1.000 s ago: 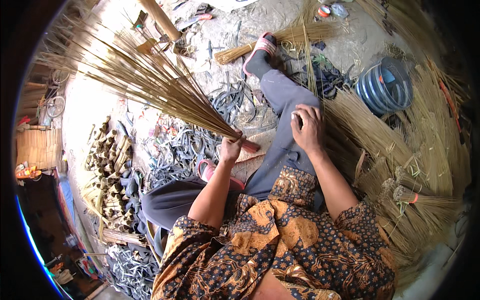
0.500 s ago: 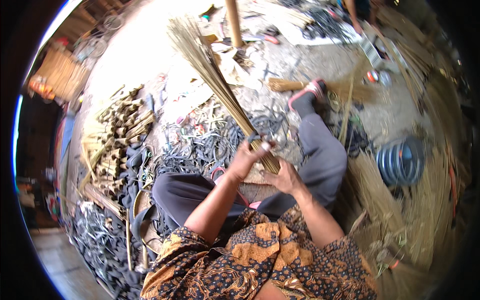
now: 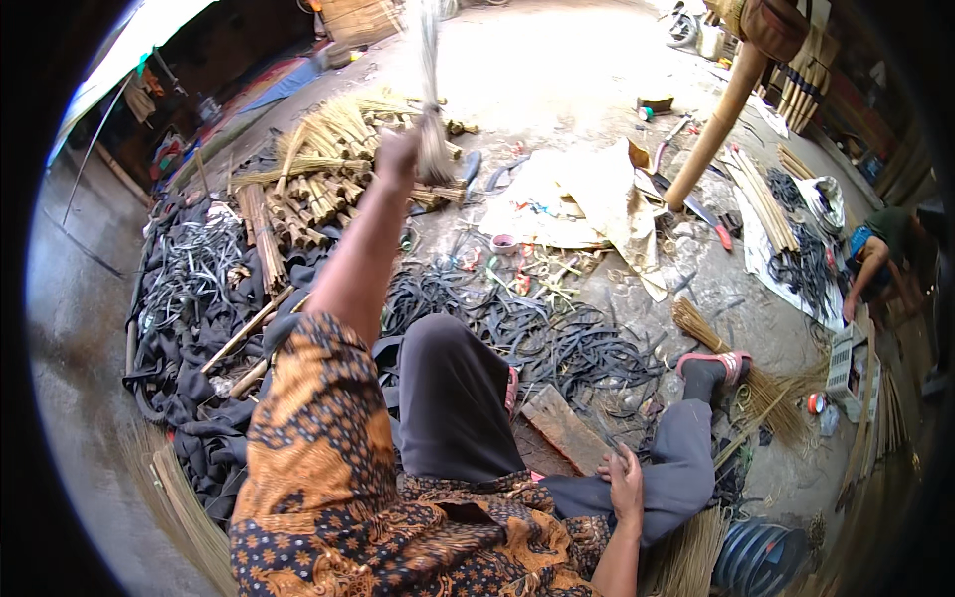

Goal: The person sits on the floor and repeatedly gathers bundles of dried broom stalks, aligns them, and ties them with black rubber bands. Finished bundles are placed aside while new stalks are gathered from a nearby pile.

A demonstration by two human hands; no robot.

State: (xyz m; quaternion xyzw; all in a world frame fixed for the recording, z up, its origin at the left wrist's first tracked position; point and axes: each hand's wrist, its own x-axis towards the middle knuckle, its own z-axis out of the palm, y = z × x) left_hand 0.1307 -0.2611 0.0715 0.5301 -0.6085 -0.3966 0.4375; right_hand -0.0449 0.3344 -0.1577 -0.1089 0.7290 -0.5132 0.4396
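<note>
Left fingers (image 3: pixel 403 151) around raised stick bundle (image 3: pixel 431 119), right hand (image 3: pixel 625 480) well apart.

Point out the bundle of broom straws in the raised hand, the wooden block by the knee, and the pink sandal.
Bundle of broom straws (image 3: pixel 432 149), head view, on the bound end just above the left hand (image 3: pixel 398 157).
Wooden block (image 3: pixel 564 429), head view, on its flat top face.
Pink sandal (image 3: pixel 718 362), head view, on its strap.

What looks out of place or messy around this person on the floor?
Black rubber strips sprawl in loose tangles over the ground, and crumpled paper sheets lie among scattered tools. The left hand holds a stick bundle raised high; the right hand rests on the knee. Nothing looks broken.
</note>
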